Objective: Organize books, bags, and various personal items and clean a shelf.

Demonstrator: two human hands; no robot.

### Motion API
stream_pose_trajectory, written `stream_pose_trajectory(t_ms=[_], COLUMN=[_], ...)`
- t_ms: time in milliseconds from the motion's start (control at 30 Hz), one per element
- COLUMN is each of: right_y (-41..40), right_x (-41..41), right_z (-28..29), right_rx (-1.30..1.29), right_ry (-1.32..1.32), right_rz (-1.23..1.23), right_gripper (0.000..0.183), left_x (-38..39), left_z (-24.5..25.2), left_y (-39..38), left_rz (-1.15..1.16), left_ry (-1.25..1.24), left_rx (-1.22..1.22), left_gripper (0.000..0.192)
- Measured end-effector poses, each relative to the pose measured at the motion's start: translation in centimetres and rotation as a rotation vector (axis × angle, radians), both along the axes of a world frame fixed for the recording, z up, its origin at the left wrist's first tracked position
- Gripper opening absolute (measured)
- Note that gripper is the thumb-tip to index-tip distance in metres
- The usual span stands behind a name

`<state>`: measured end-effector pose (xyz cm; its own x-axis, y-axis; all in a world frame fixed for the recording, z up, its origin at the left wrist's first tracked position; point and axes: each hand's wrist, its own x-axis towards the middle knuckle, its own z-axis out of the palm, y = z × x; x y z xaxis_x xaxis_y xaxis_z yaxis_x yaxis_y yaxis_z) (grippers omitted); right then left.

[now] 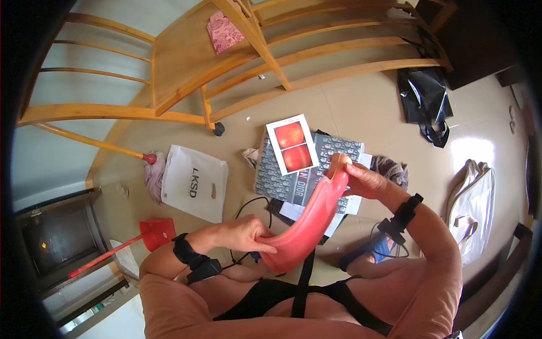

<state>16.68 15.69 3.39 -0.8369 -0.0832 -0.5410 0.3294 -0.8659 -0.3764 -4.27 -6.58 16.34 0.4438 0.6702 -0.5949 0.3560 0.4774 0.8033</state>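
Note:
A long, curved, glossy red item [307,224], seemingly of soft rubber or plastic, stretches between my two hands. My left hand [245,235] pinches its wide, finely ribbed near end between thumb and fingers. At the narrower far end, my right hand [364,180] grips it beside a tan tip [338,163]. Beneath the far end, a patterned grey-blue box or bag [271,182] lies on the floor. On top of that rests a white-bordered printed sheet [294,144] with two red pictures. Part of the patterned thing is hidden behind the red item and my right hand.
A wooden frame with slats [182,93] spans the far side. Left lie a white lettered plastic bag [194,182], a mop [153,169] and a red dustpan [156,235]. Right are a black bag [425,95], a clear-sided bag [478,212] and a brown cloth [391,169].

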Motion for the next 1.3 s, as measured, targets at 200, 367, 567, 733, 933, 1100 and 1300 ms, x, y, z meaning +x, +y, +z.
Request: stream_pose_trajectory(t_ms=[200, 367, 567, 733, 933, 1100, 1300], right_y=[4.0, 2.1, 0.6, 0.3, 0.3, 0.5, 1.1], right_x=[-1.7, -2.7, -2.3, -3.2, -3.5, -3.2, -5.0], right_z=[6.9, 11.5, 14.6, 14.5, 13.9, 13.2, 12.4], right_rx=[0.568, 1.213, 1.578, 1.690, 1.746, 1.732, 1.617], right_ry=[0.336, 0.245, 0.369, 0.407, 0.427, 0.425, 0.378], right_rz=[-0.015, 0.053, 0.065, 0.046, 0.084, 0.138, 0.219], right_gripper=[0.043, 0.039, 0.038, 0.036, 0.039, 0.044, 0.052], left_x=[-2.6, -5.4, -4.4, -4.6, -4.9, -5.0, -7.4], left_z=[0.3, -1.9, -4.4, -5.9, -8.2, -9.6, -4.4], left_y=[0.0, 0.1, 0.5, 1.5, 2.0, 2.2, 3.8], left_rz=[0.157, 0.420, 0.260, 0.395, 0.417, 0.564, 0.432], left_ry=[0.628, 0.711, 0.626, 0.586, 0.533, 0.452, 0.790], left_rx=[0.170, 0.168, 0.173, 0.204, 0.205, 0.222, 0.330], left_gripper=[0.024, 0.023, 0.029, 0.030, 0.031, 0.032, 0.021])
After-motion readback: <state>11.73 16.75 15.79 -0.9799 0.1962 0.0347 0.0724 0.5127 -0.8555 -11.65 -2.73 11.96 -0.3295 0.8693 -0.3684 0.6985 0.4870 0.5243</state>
